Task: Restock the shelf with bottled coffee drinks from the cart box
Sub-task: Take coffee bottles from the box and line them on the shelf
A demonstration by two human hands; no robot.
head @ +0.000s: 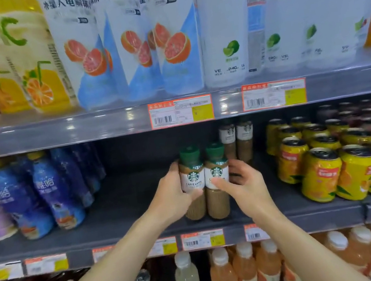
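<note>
Bottles (203, 181) of coffee, shelf (123, 214)

Two green-capped coffee bottles (204, 181) stand upright, touching side by side, on the middle shelf (123, 214).

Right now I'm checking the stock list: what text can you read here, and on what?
"CAFFE LATTE": left coffee bottle, gripped by the left hand.
"外星人电解质水": tall white bottles, top shelf.
"VE", "240": lime bottle, low on the label.
Right coffee bottle, held by the right hand: wording hidden.
Price tags: blurred.
</note>
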